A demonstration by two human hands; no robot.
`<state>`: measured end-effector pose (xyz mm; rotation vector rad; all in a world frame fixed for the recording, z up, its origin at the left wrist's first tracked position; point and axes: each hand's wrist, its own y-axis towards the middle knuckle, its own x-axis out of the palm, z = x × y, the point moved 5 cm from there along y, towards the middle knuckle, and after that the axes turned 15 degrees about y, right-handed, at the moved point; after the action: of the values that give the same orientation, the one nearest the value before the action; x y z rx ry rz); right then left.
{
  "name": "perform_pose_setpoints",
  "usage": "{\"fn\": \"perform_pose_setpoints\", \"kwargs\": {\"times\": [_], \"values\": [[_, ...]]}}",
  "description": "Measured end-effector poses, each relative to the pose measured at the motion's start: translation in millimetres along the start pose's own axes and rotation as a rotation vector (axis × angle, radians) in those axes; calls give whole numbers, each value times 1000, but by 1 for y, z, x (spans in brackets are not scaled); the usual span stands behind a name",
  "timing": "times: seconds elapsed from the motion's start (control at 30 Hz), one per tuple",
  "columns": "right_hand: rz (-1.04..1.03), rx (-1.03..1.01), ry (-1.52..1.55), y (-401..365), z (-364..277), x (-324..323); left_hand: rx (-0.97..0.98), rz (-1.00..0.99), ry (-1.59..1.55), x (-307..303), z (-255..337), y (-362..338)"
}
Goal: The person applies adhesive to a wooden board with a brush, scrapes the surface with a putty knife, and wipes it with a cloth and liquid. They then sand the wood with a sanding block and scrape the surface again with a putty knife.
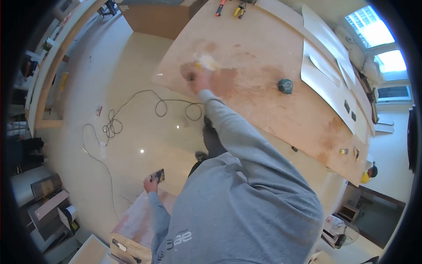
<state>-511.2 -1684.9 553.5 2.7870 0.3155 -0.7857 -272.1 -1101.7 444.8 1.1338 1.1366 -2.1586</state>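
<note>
My right hand (pixel 201 81) reaches over the large pinkish-brown board (pixel 255 53), fingers closed on something smeared by motion. A yellow and whitish blur shows beside the fingers, over a reddish-brown patch on the board. Lower left, my left hand (pixel 150 184) grips a small dark rectangular object (pixel 159 175), held out over the floor beside a pink-stained panel (pixel 140 215). Farther right on the board sits a dark green round object (pixel 285 86). Near its far edge lie a red-and-black tool (pixel 220 8) and yellow-handled pliers (pixel 240 10).
A dark cable (pixel 160 105) loops across the floor (pixel 132 132). White sheets (pixel 314 75) lie along the board's right side. A cardboard box (pixel 158 20) stands beyond it. Stacked panels (pixel 48 204) are at left. Another person in yellow (pixel 365 177) is at far right, near a fan (pixel 345 236).
</note>
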Motion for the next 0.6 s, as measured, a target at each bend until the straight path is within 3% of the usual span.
{"fn": "perform_pose_setpoints", "kwargs": {"times": [0.03,0.1,0.2,0.27,0.3,0.33,0.37,0.47,0.53,0.6], "values": [[-29,-149,83,5,-57,22,72,56,-35,-22,30,13],[-337,103,565,24,-126,24,83,88,-53,-66,93,21],[-246,-38,796,57,-120,-16,64,89,-195,-77,117,27],[-68,-168,491,86,-54,-84,60,79,-300,-79,127,25],[83,-149,515,104,2,-116,62,78,-335,-83,138,18],[237,-192,322,113,22,-175,59,76,-366,-87,148,10],[283,-3,213,116,49,-223,-14,43,-478,-92,158,2],[463,315,-554,89,98,-315,-193,-55,-707,-118,222,-25],[245,482,-627,41,109,-281,-180,-109,-722,-129,268,-22],[122,185,-617,-15,89,-191,-134,-122,-750,-153,311,-7]]}}
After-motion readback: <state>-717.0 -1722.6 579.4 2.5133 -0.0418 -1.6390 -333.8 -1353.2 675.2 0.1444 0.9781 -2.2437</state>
